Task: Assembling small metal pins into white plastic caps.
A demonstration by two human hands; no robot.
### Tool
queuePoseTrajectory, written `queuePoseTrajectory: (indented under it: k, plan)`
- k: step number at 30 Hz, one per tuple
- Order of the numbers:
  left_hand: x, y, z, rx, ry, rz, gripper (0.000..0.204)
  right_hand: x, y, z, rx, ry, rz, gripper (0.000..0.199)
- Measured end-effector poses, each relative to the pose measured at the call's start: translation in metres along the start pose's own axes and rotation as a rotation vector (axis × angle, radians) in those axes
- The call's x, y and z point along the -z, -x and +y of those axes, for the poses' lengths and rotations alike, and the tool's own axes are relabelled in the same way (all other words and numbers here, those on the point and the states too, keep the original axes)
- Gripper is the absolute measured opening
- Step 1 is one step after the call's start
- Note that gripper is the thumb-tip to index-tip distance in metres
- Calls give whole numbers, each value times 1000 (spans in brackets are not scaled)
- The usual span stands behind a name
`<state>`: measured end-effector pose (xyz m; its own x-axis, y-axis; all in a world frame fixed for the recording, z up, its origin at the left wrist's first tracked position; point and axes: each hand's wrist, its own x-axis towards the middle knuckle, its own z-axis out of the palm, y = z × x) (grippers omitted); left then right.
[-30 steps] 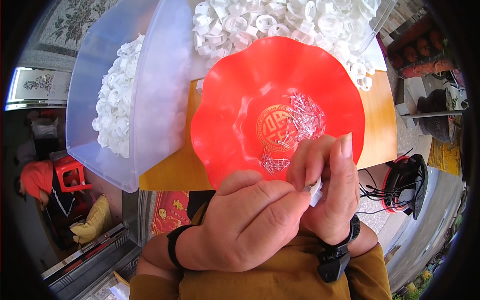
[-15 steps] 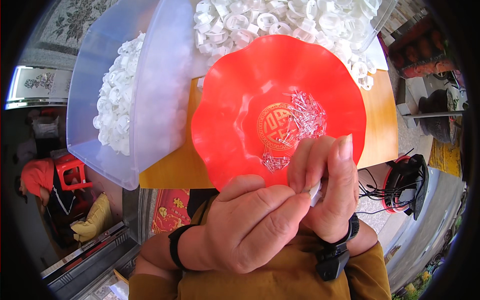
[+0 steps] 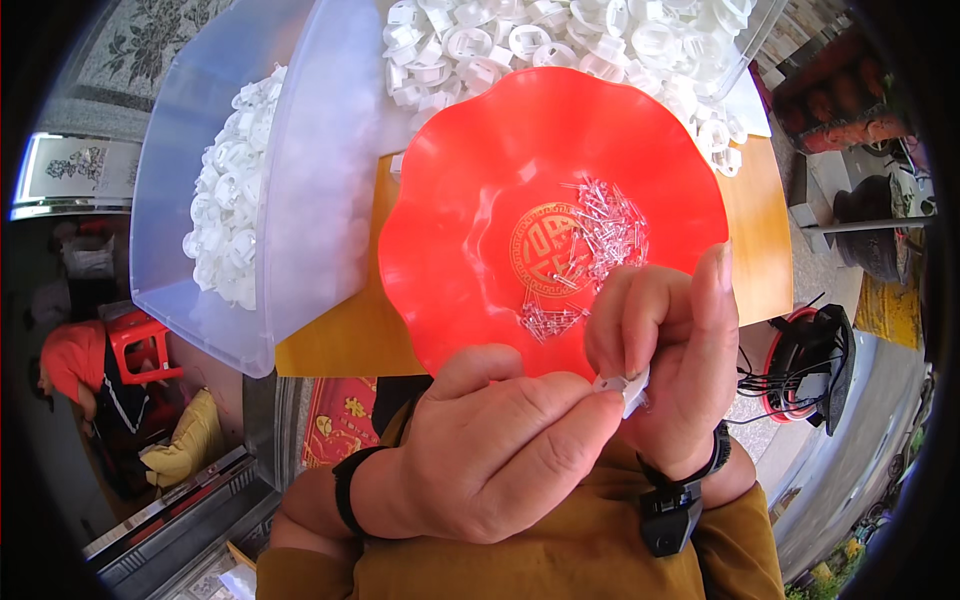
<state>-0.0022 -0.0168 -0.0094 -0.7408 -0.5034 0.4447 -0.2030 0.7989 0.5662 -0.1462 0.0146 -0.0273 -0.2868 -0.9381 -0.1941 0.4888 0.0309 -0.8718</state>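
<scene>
In front of my body, my left hand (image 3: 505,440) is closed in a pinch on a small white plastic part (image 3: 630,390). My right hand (image 3: 680,350) meets it from the other side, its curled fingertips against the part and one digit raised clear of it. Small clear bits show by the right palm, too small to make out. Beyond both hands stands a red wavy-rimmed dish (image 3: 470,170) with a gold emblem. Loose clear pieces with thin wire legs, like small LEDs (image 3: 610,235), lie in it, with a smaller cluster (image 3: 550,320) nearer me.
A translucent bin (image 3: 320,200) at the left holds white plastic parts (image 3: 230,190). Many more white ring-shaped parts (image 3: 540,40) lie heaped behind the dish. A wooden tabletop (image 3: 765,240) carries these things. Coiled black cables (image 3: 790,375) sit to the right, a red stool (image 3: 142,348) far left.
One digit of my right hand has lifted off the white part, and that hand has shifted slightly right. More of the part now shows. The left hand keeps its pinch.
</scene>
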Motion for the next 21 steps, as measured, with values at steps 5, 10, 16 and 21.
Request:
queuePoseTrajectory:
  k: [5,10,16,21]
  plan:
    - [-10,2,1,-86,-48,94,33,-1,2,1,19,-34,54,68]
    - [-10,0,1,-76,14,81,34,2,3,2,-10,-89,84,76]
    - [-16,4,0,-85,41,90,35,3,4,4,10,-70,115,75]
    - [-20,8,0,-108,7,102,35,1,1,6,7,-15,121,70]
